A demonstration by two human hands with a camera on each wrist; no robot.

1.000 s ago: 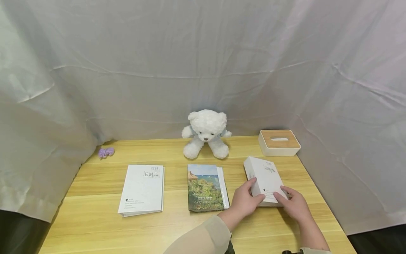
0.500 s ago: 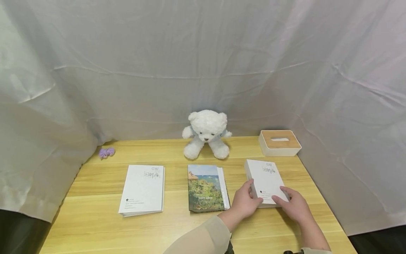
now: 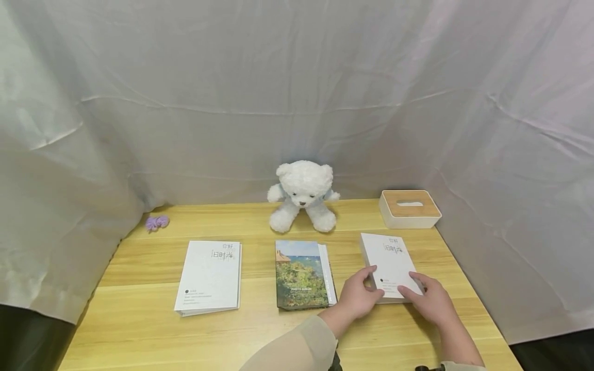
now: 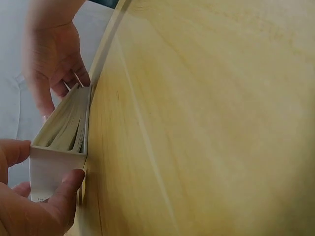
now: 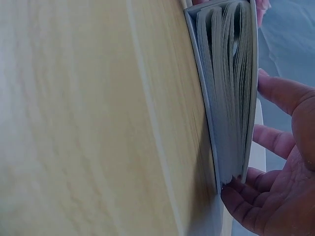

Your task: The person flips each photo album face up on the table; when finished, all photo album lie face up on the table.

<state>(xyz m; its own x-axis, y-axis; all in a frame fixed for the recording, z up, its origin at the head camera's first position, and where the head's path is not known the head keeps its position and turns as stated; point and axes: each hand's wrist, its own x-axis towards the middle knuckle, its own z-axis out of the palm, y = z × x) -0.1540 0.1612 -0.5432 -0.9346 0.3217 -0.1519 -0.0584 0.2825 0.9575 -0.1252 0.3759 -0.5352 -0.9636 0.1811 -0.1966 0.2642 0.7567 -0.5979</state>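
Observation:
A thick white photo album (image 3: pixel 387 265) with printed characters on its cover lies at the right of the wooden table. My left hand (image 3: pixel 359 294) holds its spine near the lower left corner, with thumb and fingers on either side of the spine in the left wrist view. From the opposite side my right hand (image 3: pixel 429 299) grips the edge, thumb on the cover and fingertips curled at the lower cover in the right wrist view. Between the covers, the page block (image 5: pixel 229 88) shows its edges.
Left of it lies a photo album with a painted landscape cover (image 3: pixel 301 275). Another white album (image 3: pixel 209 275) rests further left. Behind sit a white teddy bear (image 3: pixel 303 193), a tissue box with a wooden lid (image 3: pixel 410 208) and a purple yarn bundle (image 3: pixel 157 222). Grey curtain (image 3: pixel 241 103) borders the table (image 3: pixel 139 335).
The right-hand white album has come down from a slight tilt to lie flatter, its cover squarer to the view. Both hands stay on it, and the other things have not moved.

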